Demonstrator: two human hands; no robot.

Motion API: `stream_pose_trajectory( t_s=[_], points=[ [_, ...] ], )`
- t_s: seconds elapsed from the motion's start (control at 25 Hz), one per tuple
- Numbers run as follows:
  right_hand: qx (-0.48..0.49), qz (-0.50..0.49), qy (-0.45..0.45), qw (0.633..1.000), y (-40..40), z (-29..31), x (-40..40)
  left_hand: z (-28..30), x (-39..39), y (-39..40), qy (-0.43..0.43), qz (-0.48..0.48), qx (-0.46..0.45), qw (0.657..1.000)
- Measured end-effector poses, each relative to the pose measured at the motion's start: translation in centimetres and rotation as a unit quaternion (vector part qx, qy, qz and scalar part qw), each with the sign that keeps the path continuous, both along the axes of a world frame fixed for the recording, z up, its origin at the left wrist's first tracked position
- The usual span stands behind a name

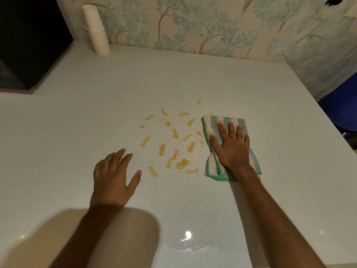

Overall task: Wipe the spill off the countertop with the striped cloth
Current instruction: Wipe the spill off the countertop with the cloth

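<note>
Amber streaks of the spill (172,140) fan out across the middle of the pale speckled tabletop (241,88), and none of them looks wiped yet. I have the striped cloth (214,124) folded just to the right of the mess, its near-left edge touching or nearly touching the outermost drops. My right hand (232,147) lies flat on top of it, fingers spread and pressing down, not clutching the fabric. My left hand (114,176) is open with loosely curled fingers at the left of the spill, holding nothing; I cannot tell whether it rests on the surface or floats just above it.

To do this stroke well, I judge I should keep the palm flat and the pressure even, then drag the cloth leftward through the drops in one broad pass so the liquid gathers rather than smears. The far drops towards the wall need their own pass. The left hand should stay clear of the wet patch. A stack of white cups (96,31) stands well apart at the back, out of the sweep.
</note>
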State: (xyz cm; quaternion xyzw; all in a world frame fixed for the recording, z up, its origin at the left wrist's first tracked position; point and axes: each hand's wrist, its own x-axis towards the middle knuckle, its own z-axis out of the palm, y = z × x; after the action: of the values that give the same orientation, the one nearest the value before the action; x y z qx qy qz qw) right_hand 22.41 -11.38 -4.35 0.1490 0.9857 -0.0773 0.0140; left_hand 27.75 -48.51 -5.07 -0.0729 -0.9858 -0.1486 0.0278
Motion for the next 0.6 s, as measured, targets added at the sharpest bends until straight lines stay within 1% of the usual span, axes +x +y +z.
stream_pose_trajectory(
  t_s=[0.16, 0.28, 0.4, 0.48, 0.6],
  points=[
    [-0.005, 0.007, -0.004, 1.000, 1.4, 0.2, -6.1, -0.3, 0.0, 0.2, 0.037, 0.002, 0.006, 0.999],
    [-0.020, 0.007, -0.001, 1.000, 2.0, 0.1, -10.3, -0.3, -0.3, 0.5, 0.066, 0.010, -0.008, 0.998],
    [-0.025, 0.021, 0.001, 0.999, 2.5, 0.2, -14.3, -0.4, -0.7, 0.4, 0.061, 0.013, -0.019, 0.998],
    [-0.022, 0.064, -0.006, 0.998, 2.8, 0.4, -16.9, -0.8, -0.5, 0.2, 0.058, 0.009, -0.018, 0.998],
    [-0.008, 0.165, -0.022, 0.986, 3.5, 0.6, -19.6, -1.4, -0.6, -0.1, 0.059, -0.001, -0.020, 0.998]
  ],
)
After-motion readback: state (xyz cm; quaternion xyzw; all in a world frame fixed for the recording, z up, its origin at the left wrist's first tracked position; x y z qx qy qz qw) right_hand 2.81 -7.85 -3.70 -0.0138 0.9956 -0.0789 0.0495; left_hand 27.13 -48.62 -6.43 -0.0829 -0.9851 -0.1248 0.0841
